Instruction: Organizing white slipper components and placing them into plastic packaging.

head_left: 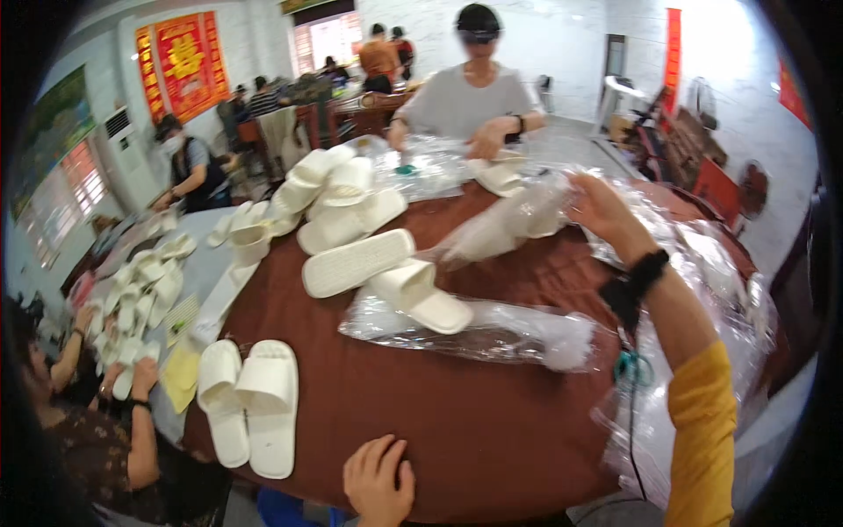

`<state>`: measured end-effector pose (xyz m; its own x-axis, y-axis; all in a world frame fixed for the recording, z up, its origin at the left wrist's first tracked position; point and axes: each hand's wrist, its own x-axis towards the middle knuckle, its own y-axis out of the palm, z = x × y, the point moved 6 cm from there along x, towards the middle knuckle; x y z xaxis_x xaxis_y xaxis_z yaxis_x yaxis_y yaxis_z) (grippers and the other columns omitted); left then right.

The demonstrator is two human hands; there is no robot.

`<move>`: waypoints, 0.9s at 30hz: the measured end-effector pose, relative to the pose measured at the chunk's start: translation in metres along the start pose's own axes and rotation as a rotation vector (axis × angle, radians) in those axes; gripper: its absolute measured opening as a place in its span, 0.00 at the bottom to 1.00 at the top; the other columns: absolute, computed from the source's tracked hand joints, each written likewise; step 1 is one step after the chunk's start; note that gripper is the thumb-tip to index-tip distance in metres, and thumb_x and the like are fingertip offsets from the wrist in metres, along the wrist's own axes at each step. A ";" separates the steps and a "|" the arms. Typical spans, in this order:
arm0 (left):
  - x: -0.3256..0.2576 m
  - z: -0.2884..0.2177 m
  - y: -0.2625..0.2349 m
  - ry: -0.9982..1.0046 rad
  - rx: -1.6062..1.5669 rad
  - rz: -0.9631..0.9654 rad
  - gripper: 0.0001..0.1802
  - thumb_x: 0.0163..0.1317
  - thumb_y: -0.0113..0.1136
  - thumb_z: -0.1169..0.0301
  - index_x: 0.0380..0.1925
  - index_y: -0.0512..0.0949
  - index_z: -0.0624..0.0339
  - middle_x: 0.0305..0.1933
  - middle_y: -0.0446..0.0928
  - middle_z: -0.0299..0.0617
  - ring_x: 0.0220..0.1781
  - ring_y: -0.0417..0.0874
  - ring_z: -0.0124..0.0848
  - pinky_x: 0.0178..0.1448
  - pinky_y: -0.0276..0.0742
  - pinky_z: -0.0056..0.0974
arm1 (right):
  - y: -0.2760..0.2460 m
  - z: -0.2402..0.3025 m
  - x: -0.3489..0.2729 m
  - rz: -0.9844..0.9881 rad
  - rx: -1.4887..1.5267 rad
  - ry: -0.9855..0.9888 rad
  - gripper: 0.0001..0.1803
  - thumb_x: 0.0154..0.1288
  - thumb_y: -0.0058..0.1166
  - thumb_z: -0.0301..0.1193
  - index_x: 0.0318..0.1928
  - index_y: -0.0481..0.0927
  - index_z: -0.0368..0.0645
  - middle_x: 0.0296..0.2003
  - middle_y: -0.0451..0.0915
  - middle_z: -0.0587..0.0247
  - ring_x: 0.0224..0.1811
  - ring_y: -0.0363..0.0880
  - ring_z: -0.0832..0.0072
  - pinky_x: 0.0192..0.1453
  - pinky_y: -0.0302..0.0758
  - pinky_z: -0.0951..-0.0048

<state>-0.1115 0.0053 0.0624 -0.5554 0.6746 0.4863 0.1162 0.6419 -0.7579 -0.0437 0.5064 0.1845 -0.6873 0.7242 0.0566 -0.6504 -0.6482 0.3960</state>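
Observation:
My right hand (606, 209) is stretched out over the far right of the table, its fingers closed on the end of a clear plastic bag (496, 224). Something white shows inside that bag. Near the table's front edge, my left hand (379, 479) lies on the brown cloth, fingers apart and holding nothing. A pair of white slippers (268, 400) sits to its left. Farther in, a white slipper (420, 294) rests across another clear bag (492, 334), which has a bunched white end. Beside it lies a slipper turned sole up (358, 263).
White slippers (338, 189) are heaped at the far left of the brown table (492, 448). Clear bags (702, 290) and green-handled scissors (634, 369) lie on the right. A person (465, 97) works opposite; at the left, another person's hand (145, 378) handles slippers.

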 end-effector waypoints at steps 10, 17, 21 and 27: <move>-0.009 -0.008 0.012 0.053 0.016 -0.014 0.15 0.60 0.55 0.71 0.47 0.80 0.59 0.55 0.77 0.43 0.59 0.75 0.45 0.63 0.67 0.48 | 0.193 0.219 -0.134 0.515 -0.237 -0.698 0.25 0.67 0.51 0.29 0.64 0.71 0.43 0.40 0.79 0.67 0.40 0.76 0.72 0.54 0.73 0.66; -0.013 -0.001 0.015 0.135 -0.029 -0.048 0.15 0.60 0.55 0.73 0.47 0.80 0.62 0.56 0.78 0.47 0.60 0.75 0.47 0.65 0.67 0.48 | 0.214 0.142 -0.315 0.734 -1.674 -0.920 0.14 0.54 0.50 0.26 0.40 0.84 0.41 0.28 0.74 0.58 0.33 0.75 0.65 0.40 0.74 0.62; -0.015 0.015 0.017 0.074 -0.034 0.008 0.15 0.61 0.54 0.75 0.48 0.79 0.62 0.57 0.76 0.47 0.62 0.72 0.46 0.67 0.65 0.48 | 0.162 0.157 -0.385 0.439 -2.311 -1.184 0.02 0.53 0.57 0.25 0.29 0.79 0.41 0.36 0.72 0.62 0.43 0.77 0.68 0.38 0.79 0.68; -0.010 -0.066 0.006 0.114 -0.381 0.205 0.30 0.57 0.59 0.75 0.63 0.68 0.63 0.69 0.63 0.52 0.71 0.63 0.49 0.73 0.57 0.49 | 0.079 0.181 -0.453 0.143 -1.983 -0.921 0.17 0.54 0.51 0.14 0.42 0.82 0.45 0.40 0.74 0.66 0.36 0.76 0.70 0.36 0.73 0.70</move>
<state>-0.0509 0.0267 0.0820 -0.3971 0.8241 0.4040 0.5214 0.5648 -0.6396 0.2748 0.1691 0.3557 -0.8359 0.1511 0.5277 -0.4328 0.4098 -0.8029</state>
